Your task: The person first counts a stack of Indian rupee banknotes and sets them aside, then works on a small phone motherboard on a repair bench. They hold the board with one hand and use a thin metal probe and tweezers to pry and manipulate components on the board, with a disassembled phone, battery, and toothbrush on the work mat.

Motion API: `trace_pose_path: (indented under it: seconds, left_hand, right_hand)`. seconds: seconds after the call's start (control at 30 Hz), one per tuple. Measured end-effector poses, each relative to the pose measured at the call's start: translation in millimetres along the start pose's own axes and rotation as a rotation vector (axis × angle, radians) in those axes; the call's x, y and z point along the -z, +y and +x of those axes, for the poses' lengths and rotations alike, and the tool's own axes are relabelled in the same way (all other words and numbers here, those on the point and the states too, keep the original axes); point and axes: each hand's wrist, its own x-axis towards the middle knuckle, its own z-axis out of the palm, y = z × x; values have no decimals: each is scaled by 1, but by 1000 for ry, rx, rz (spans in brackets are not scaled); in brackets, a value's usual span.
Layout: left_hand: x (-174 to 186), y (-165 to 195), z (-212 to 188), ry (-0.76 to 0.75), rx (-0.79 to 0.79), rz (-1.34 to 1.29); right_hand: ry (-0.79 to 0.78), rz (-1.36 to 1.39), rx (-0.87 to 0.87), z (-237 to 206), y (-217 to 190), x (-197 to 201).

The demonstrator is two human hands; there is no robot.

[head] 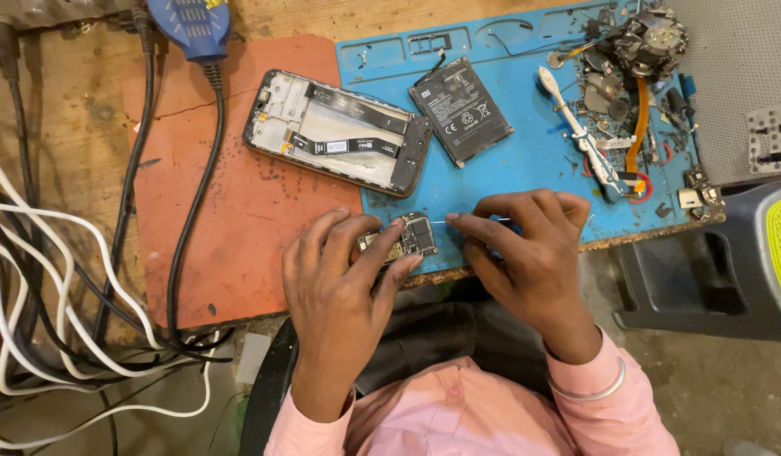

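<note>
Circuit board (405, 238), a small one from the opened phone (337, 131), is pinched by its edges between the thumb and fingers of the left hand (340, 283) at the near edge of the blue mat (525, 160). A thin metal pick (448, 221) is pinched in the fingertips of the right hand (525, 245), its tip at the board's right edge. Fine probing or prying appears to be the step in hand; a steady board and a light, exact touch would be called for.

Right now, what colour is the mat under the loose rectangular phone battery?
Blue: the flat black battery lies on a blue work mat, clearest in the head view.
</note>
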Motion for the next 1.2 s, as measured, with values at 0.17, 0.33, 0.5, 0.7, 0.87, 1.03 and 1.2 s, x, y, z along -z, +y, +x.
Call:
trace_pose_path:
  seconds: [0.17, 0.33, 0.5, 0.7, 0.87, 1.03, 1.2]
  left_hand:
    - [1, -4, -2, -2, 11, -24]
    - [2, -6, -3, 4, 12, -25]
    - [2, -6, 0, 7, 14, -33]
    - [0, -7, 1, -4, 19, -25]
    - [-2, -6, 1, 3, 21, -23]
    - [1, -8, 5, -5, 15, -20]
    - [-1, -7, 4, 6, 19, -10]
  right_hand:
    - [-23, -45, 5, 2, -6, -2]
    - [-52, -42, 20, 6, -8, 1]
    - [-82, -28, 2, 11, -9, 4]
    - [-85, 22, -24, 8, -9, 6]
    - [-86, -12, -34, 6, -9, 2]
    - [-69, -21, -45, 6, -14, 4]
    - [-77, -60, -32, 8, -17, 2]
